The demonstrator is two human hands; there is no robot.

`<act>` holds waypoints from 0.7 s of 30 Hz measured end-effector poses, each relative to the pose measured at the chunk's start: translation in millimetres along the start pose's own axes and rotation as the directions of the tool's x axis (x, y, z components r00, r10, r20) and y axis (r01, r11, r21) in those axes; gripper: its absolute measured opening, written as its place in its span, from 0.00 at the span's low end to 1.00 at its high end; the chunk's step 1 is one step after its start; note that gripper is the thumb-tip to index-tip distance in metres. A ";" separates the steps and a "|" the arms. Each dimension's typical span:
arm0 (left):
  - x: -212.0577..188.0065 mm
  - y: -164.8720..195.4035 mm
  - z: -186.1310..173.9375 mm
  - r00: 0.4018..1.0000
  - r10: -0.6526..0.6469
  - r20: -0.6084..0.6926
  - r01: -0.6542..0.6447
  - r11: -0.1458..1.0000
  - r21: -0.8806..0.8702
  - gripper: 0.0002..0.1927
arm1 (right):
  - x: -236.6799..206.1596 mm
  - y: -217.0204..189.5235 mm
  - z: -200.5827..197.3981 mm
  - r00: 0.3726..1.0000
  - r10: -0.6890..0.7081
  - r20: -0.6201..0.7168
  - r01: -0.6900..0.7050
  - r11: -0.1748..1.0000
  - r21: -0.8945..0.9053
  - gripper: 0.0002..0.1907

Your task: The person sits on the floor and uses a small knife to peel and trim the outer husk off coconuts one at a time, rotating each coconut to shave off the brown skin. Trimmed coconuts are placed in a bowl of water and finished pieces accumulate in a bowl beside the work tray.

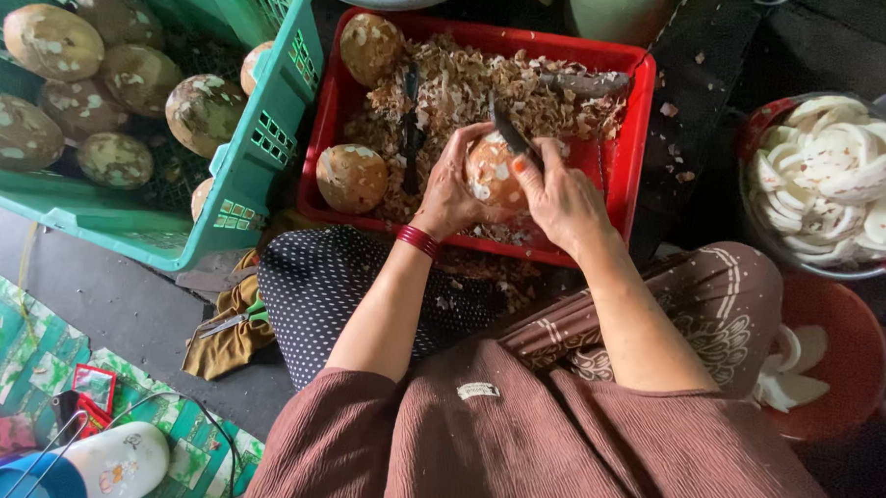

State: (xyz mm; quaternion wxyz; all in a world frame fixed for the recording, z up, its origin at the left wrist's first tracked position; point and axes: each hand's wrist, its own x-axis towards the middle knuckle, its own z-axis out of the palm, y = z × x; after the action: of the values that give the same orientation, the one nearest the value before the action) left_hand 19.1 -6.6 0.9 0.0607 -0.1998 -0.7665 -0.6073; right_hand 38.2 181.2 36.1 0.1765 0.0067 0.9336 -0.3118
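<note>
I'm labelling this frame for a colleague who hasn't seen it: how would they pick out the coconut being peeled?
Find the red tray of brown shavings at top centre, right of the green crate. Over its near edge, the left hand cups a coconut while the right hand works a knife on it. Unlike the tray's two other coconuts, it is held and patchy orange-white.
</note>
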 end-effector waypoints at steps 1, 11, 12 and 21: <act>1.1 -0.6 0.5 0.985 -0.170 0.032 0.170 0.923 -0.346 0.55 | -2.5 -1.2 -0.5 0.998 -0.054 -0.027 0.053 0.998 -0.033 0.40; -3.2 -7.4 2.3 0.989 -0.146 0.034 0.146 0.887 -0.439 0.54 | -15.9 -19.1 -9.4 0.988 -0.118 -0.098 0.096 0.974 -0.205 0.39; -3.1 -7.7 2.5 0.999 -0.037 0.001 0.037 0.998 -0.048 0.54 | -13.5 -19.1 -7.5 0.988 -0.112 -0.110 0.089 0.976 -0.200 0.37; -10.2 -1.7 14.3 0.988 0.121 -0.092 -0.107 0.984 0.142 0.58 | 27.2 -1.2 -1.8 0.980 0.134 -0.150 -0.093 0.962 0.255 0.40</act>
State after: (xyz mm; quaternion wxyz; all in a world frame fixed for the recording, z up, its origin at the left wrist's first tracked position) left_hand 29.9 4.4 -7.7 0.1471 -0.2082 -0.7896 -0.5582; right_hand 12.0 178.6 29.1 0.1135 0.1082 0.8969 -0.4134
